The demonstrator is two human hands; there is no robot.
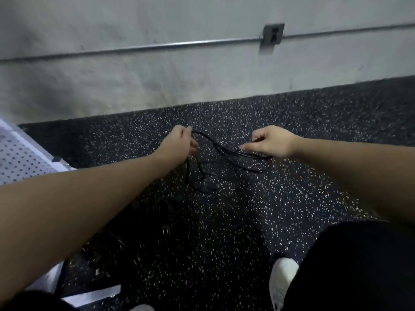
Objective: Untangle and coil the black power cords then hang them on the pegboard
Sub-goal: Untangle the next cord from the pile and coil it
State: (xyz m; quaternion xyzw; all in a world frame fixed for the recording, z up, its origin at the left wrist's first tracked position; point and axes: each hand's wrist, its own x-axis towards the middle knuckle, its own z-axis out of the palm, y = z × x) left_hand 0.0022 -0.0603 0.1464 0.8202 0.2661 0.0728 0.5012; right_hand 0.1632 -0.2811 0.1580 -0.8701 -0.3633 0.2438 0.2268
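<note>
Black cord [215,144] hangs between both hands above the speckled floor [247,221], approx. at centre of view. Left hand [179,142] has fingers curled round one end of the loop at 12 o'clock of its fist. Right hand [271,141] is loosely curled, the index finger stretched toward the strand and touching it; if it really pinches, I cannot tell.

More cords [125,239] lie in a dark pile at 7 o'clock, near the pegboard [20,153] at 9 o'clock.

Risks, in my judgement: the strands cross under the left hand, so pulling the hands apart w/o freeing the crossing can tighten a knot. The hanging end can catch the pile and drag it. Black on dark floor is hard to see, so a plug may be missed or stepped on by the shoe [283,281].
</note>
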